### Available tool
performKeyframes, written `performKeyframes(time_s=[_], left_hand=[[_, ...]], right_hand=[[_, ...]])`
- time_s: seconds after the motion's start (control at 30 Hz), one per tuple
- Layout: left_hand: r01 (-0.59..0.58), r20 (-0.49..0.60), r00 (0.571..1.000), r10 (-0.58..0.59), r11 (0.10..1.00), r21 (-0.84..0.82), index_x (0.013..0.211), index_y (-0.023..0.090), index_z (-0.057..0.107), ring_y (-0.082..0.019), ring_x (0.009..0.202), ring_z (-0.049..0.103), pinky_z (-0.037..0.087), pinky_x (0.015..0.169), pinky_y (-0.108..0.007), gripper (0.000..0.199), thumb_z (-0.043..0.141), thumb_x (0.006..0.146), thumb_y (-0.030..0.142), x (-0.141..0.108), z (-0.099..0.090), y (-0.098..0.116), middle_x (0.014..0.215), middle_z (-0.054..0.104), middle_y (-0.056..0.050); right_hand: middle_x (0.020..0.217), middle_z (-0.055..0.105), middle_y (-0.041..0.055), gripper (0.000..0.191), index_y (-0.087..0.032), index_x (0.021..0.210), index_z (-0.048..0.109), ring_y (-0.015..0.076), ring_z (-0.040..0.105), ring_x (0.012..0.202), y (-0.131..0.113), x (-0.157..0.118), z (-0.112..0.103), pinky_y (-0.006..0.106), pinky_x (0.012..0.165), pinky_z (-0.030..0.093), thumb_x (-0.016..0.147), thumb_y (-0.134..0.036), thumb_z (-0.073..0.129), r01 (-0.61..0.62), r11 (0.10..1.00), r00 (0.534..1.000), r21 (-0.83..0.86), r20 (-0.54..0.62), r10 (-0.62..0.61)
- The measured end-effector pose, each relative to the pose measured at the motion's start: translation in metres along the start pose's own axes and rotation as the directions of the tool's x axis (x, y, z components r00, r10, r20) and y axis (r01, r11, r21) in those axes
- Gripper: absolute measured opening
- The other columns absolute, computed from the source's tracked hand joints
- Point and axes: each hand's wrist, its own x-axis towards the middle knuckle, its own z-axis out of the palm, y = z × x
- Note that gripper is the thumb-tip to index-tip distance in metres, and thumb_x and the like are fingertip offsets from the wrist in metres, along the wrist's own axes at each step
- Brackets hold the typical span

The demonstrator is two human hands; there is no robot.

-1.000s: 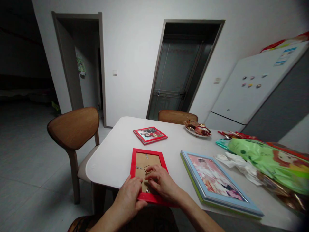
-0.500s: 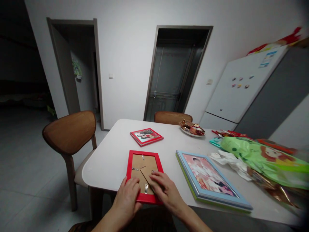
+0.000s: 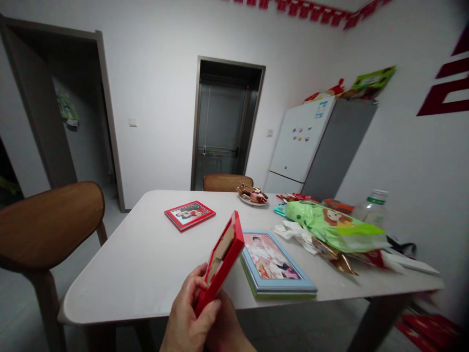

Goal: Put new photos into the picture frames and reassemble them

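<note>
A red picture frame (image 3: 223,261) is raised over the table's near edge, standing steeply on its side with its brown backing partly showing. My left hand (image 3: 192,308) is closed around its lower end, thumb on the near edge. Behind the lower part of the frame is my right hand (image 3: 227,318), its fingers hidden. A second red picture frame (image 3: 190,215), with a couple's photo in it, lies flat on the white table (image 3: 135,259). To the right, a light-blue picture frame (image 3: 273,264) rests on top of a green-edged one.
A green bag (image 3: 326,225), crumpled white tissues (image 3: 298,234) and gold wrappers (image 3: 337,256) lie on the table's right side. Farther back sits a plate of snacks (image 3: 252,195). A clear bottle (image 3: 372,208) stands at the right. Wooden chairs (image 3: 54,225) are at the left and far sides.
The red frame that lay backing-up on the table is now lifted and tilted on its side in my left hand. My right hand has gone behind it. My view has turned right.
</note>
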Motion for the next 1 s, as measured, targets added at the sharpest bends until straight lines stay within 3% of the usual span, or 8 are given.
performKeyframes(time_s=[0.17, 0.33, 0.47, 0.6, 0.7, 0.77, 0.9, 1.0], left_hand=[[0.02, 0.005, 1.0, -0.019, 0.975, -0.222, 0.109, 0.02, 0.033, -0.019, 0.1, 0.05, 0.039, 0.087, -0.032, 0.054, 0.059, 0.062, 0.015, 0.033, 0.029, 0.019, 0.113, 0.05, -0.008], [0.229, 0.173, 0.969, -0.178, 0.909, -0.348, 0.098, 0.015, 0.043, -0.02, 0.086, 0.056, 0.044, 0.076, -0.03, 0.045, 0.061, 0.057, 0.018, 0.054, 0.062, -0.015, 0.097, 0.059, -0.009], [0.344, 0.26, 0.92, -0.292, 0.922, -0.18, 0.085, 0.014, 0.048, -0.016, 0.071, 0.058, 0.043, 0.063, -0.024, 0.03, 0.059, 0.058, 0.019, 0.057, 0.094, -0.061, 0.081, 0.062, -0.006], [0.295, 0.178, 0.918, -0.355, 0.91, 0.292, 0.089, 0.014, 0.049, -0.012, 0.058, 0.053, 0.037, 0.05, -0.02, 0.033, 0.059, 0.058, 0.019, 0.062, 0.105, -0.082, 0.065, 0.058, 0.001], [0.231, 0.236, 0.908, -0.346, 0.884, 0.406, 0.093, 0.014, 0.048, -0.013, 0.056, 0.052, 0.036, 0.049, -0.021, 0.037, 0.058, 0.06, 0.025, 0.067, 0.098, -0.083, 0.062, 0.057, 0.001], [0.149, 0.291, 0.909, -0.297, 0.886, 0.439, 0.095, 0.015, 0.048, -0.013, 0.058, 0.053, 0.038, 0.051, -0.021, 0.034, 0.054, 0.065, 0.029, 0.075, 0.087, -0.081, 0.066, 0.059, 0.0], [-0.057, 0.22, 0.959, -0.178, 0.641, 0.765, 0.106, 0.016, 0.045, -0.015, 0.089, 0.053, 0.039, 0.076, -0.023, 0.038, 0.045, 0.072, 0.032, 0.115, 0.046, -0.085, 0.099, 0.057, -0.006], [-0.047, 0.14, 0.977, -0.163, 0.473, 0.88, 0.115, 0.01, 0.038, -0.021, 0.113, 0.035, 0.025, 0.094, -0.03, 0.047, 0.045, 0.071, 0.025, 0.158, 0.003, -0.094, 0.122, 0.041, -0.013]], right_hand=[[0.079, 0.065, 0.0016, 0.026, -0.018, 0.089, 0.057, 0.0157, 0.06, 0.071, -0.089, 0.003, -0.024, 0.027, 0.063, 0.046, 0.067, -0.033, 0.055, 0.264, 0.885, 0.954, -0.384, -0.03, -0.298], [0.073, 0.067, 0.0019, 0.025, -0.018, 0.085, 0.058, 0.0184, 0.062, 0.065, -0.203, 0.009, -0.076, 0.03, 0.062, 0.048, 0.062, -0.027, 0.058, 0.144, 0.561, 0.921, -0.815, -0.097, -0.377], [0.075, 0.068, 0.0027, 0.03, -0.017, 0.088, 0.059, 0.018, 0.061, 0.062, -0.249, 0.01, -0.11, 0.028, 0.059, 0.047, 0.058, -0.026, 0.06, 0.003, 0.351, 0.904, -0.936, -0.147, -0.401], [0.077, 0.067, 0.0042, 0.029, -0.016, 0.084, 0.062, 0.019, 0.061, 0.065, -0.258, 0.012, -0.131, 0.028, 0.06, 0.045, 0.058, -0.029, 0.059, -0.025, 0.247, 0.903, -0.969, -0.128, -0.41], [0.077, 0.067, 0.0066, 0.033, -0.016, 0.086, 0.063, 0.0216, 0.06, 0.066, -0.265, 0.014, -0.139, 0.031, 0.061, 0.044, 0.058, -0.033, 0.057, -0.086, 0.157, 0.884, -0.984, -0.148, -0.443], [0.073, 0.066, 0.0091, 0.037, -0.014, 0.086, 0.064, 0.0239, 0.059, 0.065, -0.27, 0.015, -0.136, 0.034, 0.062, 0.043, 0.056, -0.034, 0.059, -0.169, 0.0, 0.844, -0.986, -0.145, -0.516], [0.086, 0.061, 0.0142, 0.037, -0.012, 0.089, 0.062, 0.0269, 0.055, 0.081, -0.244, 0.013, -0.102, 0.039, 0.072, 0.04, 0.06, -0.034, 0.056, -0.098, -0.397, 0.651, -0.913, 0.242, -0.719], [0.091, 0.059, 0.0091, 0.028, -0.02, 0.094, 0.06, 0.0208, 0.054, 0.081, -0.174, 0.014, -0.074, 0.033, 0.071, 0.043, 0.07, -0.028, 0.047, 0.258, -0.435, 0.661, -0.863, 0.486, -0.572]])
